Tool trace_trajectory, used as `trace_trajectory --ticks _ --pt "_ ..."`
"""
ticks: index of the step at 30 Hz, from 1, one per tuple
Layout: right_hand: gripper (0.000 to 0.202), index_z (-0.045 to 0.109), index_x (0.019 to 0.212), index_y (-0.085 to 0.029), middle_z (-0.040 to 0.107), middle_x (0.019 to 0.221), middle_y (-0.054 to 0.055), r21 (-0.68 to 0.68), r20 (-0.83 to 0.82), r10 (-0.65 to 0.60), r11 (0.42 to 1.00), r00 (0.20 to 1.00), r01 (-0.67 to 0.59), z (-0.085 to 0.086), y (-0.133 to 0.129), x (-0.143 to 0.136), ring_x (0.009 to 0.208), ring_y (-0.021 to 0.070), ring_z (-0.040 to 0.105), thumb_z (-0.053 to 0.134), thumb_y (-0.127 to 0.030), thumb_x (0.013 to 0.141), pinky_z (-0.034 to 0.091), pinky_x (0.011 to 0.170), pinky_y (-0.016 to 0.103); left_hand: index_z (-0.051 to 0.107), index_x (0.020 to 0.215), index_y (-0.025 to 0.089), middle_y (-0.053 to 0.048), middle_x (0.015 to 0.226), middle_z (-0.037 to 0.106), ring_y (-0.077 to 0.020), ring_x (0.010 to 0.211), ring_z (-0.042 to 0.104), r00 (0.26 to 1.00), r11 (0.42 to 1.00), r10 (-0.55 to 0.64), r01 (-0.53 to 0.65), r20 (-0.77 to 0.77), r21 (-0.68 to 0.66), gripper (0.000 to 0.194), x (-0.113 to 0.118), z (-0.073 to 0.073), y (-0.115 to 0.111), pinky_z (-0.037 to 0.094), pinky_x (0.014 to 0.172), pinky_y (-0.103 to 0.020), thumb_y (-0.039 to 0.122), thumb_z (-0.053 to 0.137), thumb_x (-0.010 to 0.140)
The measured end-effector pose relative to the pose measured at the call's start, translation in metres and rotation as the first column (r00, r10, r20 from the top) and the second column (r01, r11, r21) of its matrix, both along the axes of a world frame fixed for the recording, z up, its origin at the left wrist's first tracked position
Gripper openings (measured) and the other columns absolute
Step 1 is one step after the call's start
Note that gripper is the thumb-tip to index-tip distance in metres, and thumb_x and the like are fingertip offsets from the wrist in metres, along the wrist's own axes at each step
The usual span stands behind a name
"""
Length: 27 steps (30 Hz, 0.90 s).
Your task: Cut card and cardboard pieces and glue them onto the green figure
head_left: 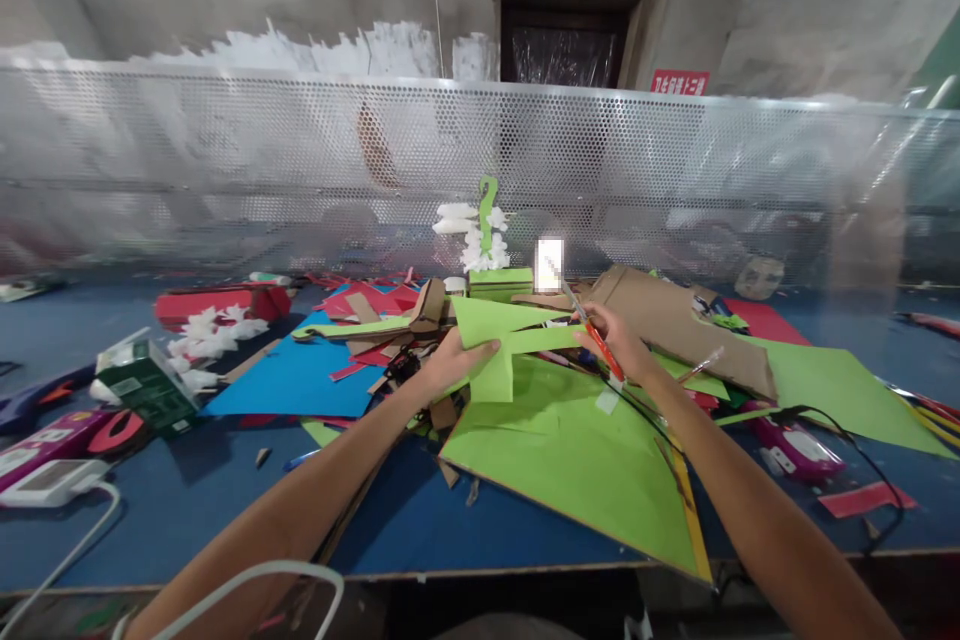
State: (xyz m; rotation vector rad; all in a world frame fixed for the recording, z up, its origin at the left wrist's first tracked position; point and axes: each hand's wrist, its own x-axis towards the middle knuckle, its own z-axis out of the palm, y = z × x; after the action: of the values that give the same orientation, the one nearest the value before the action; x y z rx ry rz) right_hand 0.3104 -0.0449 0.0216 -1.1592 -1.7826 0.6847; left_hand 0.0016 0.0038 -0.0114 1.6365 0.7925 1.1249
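Note:
My left hand [451, 362] is closed on a light green paper piece [491, 375], its thumb flat on the paper. This piece has a wide upper part, a flap hanging down and a strip reaching right. My right hand [611, 332] is closed around an orange-handled tool with a thin metal blade [602, 350]; the blade points up and away from me. Its fingertips meet the end of the green strip; whether they pinch it, I cannot tell. Below both hands lies a large green sheet [566, 455] on a board. Behind them stands a green stand with white flowers [489, 220].
A blue sheet [300, 375], red scraps [367, 305] and a dark green box [146, 385] lie to the left. Brown cardboard [679, 320], more green paper [832, 390] and a purple pack [799, 450] are at the right. A perforated metal screen [300, 160] rises behind the blue table [247, 510].

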Motion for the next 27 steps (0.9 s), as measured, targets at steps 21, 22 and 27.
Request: trace_trajectory --ticks 21,22,27 --pt "0.065 0.061 0.110 -0.024 0.053 0.072 -0.001 -0.362 -0.008 0.339 0.876 0.941 -0.319 0.013 -0.032 -0.028 0.052 0.0119 0.047 0.058 -0.084 0.084 0.045 0.045 0.026 0.065 0.131 0.017 -0.015 0.132 0.072 -0.0303 0.133 0.062 0.853 0.837 0.418 -0.495 0.312 0.232 0.059 0.009 0.003 0.000 0.044 0.119 -0.043 0.060 0.069 0.090" --pt "0.067 0.061 0.111 -0.024 0.053 0.073 -0.001 -0.356 0.007 0.359 0.873 0.933 -0.333 0.014 -0.034 -0.031 0.051 0.0116 0.046 0.058 -0.085 0.083 0.045 0.045 0.026 0.066 0.130 0.018 -0.014 0.131 0.072 -0.0295 0.133 0.062 0.860 0.832 0.411 -0.490 0.302 0.261 0.058 0.009 0.004 -0.001 0.044 0.120 -0.042 0.059 0.069 0.090" --pt "0.077 0.058 0.114 -0.023 0.049 0.072 -0.003 -0.324 0.018 0.380 0.877 0.925 -0.354 0.008 -0.032 -0.041 0.048 0.0100 0.045 0.051 -0.092 0.081 0.044 0.041 0.024 0.068 0.126 0.017 -0.015 0.130 0.073 -0.0281 0.123 0.068 0.896 0.880 0.361 -0.419 0.258 0.225 0.052 0.008 0.004 -0.005 0.051 0.112 -0.041 0.056 0.068 0.092"
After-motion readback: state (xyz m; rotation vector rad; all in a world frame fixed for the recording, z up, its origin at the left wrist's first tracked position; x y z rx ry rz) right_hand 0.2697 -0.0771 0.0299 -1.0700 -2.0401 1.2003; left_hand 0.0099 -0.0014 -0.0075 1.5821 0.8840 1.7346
